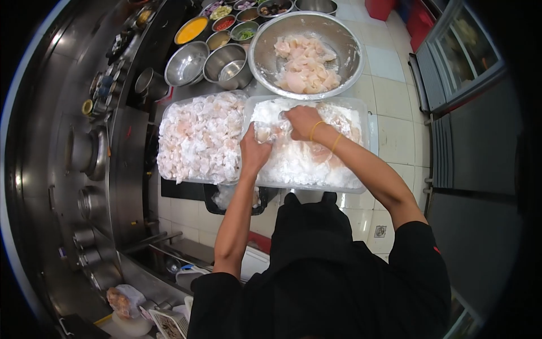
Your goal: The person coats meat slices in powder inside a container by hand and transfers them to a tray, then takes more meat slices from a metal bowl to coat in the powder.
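Note:
A clear plastic tub (305, 169) of white flour, with pale raw meat pieces (333, 153) partly coated in it, lies in front of me. My left hand (256, 148) is at the tub's left side, its flour-covered fingers curled in. My right hand (303, 121), with yellow bands at the wrist, reaches into the flour near the back, fingers bent. What either hand grips is hidden by flour and fingers. On the left, a second tub is heaped with floured meat pieces (200, 138). Behind, a large steel bowl (350, 62) holds uncoated pale meat pieces (307, 65).
Two steel bowls (228, 68) and several small ingredient bowls stand at the back left, one with orange liquid (192, 30). A black container (234, 200) sits below the tubs. A steel counter (127, 169) runs along the left; a fridge (468, 51) stands right.

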